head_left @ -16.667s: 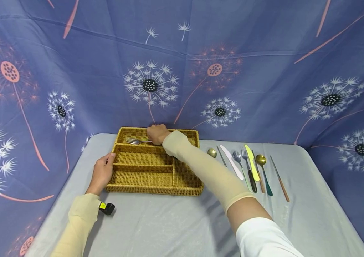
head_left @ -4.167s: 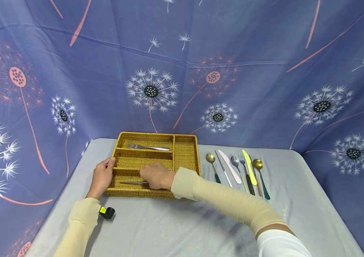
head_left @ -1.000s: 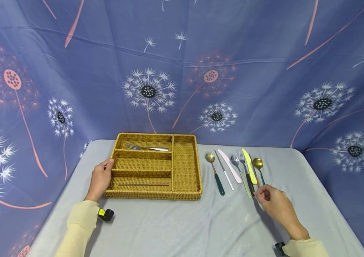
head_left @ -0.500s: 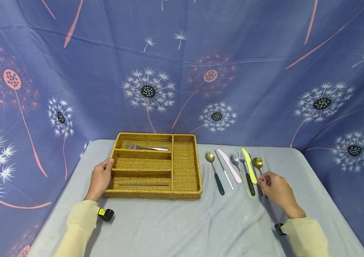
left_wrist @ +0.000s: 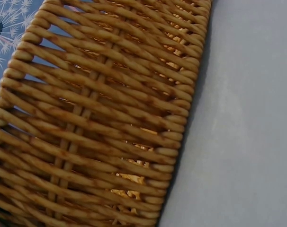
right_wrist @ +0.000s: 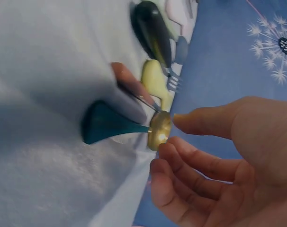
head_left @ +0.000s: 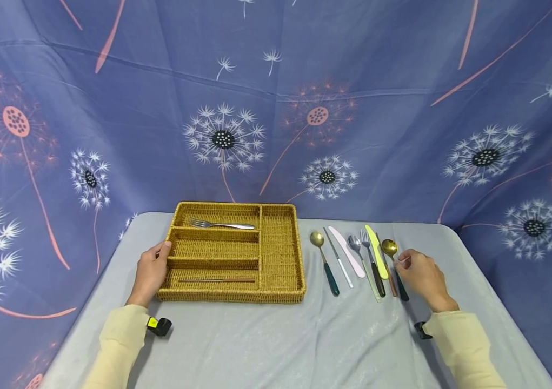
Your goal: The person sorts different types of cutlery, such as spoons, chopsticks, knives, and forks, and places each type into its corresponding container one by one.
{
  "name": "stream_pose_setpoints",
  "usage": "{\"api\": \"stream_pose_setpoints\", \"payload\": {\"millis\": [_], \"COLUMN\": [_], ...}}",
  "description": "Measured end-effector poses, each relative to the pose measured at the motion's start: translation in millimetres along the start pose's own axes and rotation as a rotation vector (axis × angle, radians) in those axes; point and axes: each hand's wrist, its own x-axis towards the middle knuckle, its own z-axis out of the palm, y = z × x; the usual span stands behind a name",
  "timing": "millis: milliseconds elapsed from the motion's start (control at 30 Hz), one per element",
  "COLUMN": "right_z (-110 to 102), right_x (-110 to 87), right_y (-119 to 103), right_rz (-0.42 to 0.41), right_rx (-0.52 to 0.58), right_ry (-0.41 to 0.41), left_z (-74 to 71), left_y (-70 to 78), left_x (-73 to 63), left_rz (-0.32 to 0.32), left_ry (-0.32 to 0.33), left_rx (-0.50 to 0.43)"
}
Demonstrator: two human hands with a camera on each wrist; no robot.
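My left hand [head_left: 150,273] grips the left rim of a wicker cutlery tray [head_left: 280,296], thumb over the edge; its other fingers are mostly hidden. A silver fork [head_left: 229,225] lies in the tray's back compartment, and a thin brown-handled chopstick [head_left: 217,280] in the front one. On the right, my right hand [head_left: 421,275] hovers beside a gold spoon [head_left: 390,247] with a dark green handle. In the right wrist view the thumb and bent fingers stand apart near the gold bowl [right_wrist: 160,130], holding nothing. Whether they touch it I cannot tell.
Left of that spoon lie a brown-handled chopstick [head_left: 392,285], a yellow knife [head_left: 376,251], a black-handled fork [head_left: 377,275], a pale-green-handled spoon [head_left: 355,243], a pink knife [head_left: 347,251], a white-handled chopstick [head_left: 339,259] and another gold spoon [head_left: 331,278]. A patterned curtain [head_left: 276,108] hangs behind.
Earlier my right hand was in the tray, at the fork, then at the chopstick, which was first on the table. In the last second it moved up and right, off the handles.
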Motion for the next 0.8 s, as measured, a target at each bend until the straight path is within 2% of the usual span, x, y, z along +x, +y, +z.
{"api": "stream_pose_setpoints", "payload": {"millis": [167,367,800], "right_z": [7.2,10.4,15.6], "right_x": [2.1,5.0,8.8], "right_y": [4.0,8.0,8.5], "right_rz": [0.057,0.086,0.087], "right_rx": [-0.012,-0.021,-0.011], "right_ry": [-0.058,-0.122,-0.098], "left_z": [0.4,0.8,0.9], "left_y": [1.2,1.9,0.4], "left_x": [-0.3,-0.9,-1.1], "left_rz": [0.004,-0.008,0.005], "left_ry": [0.008,0.005,0.006], "left_rx": [-0.005,0.001,0.004]}}
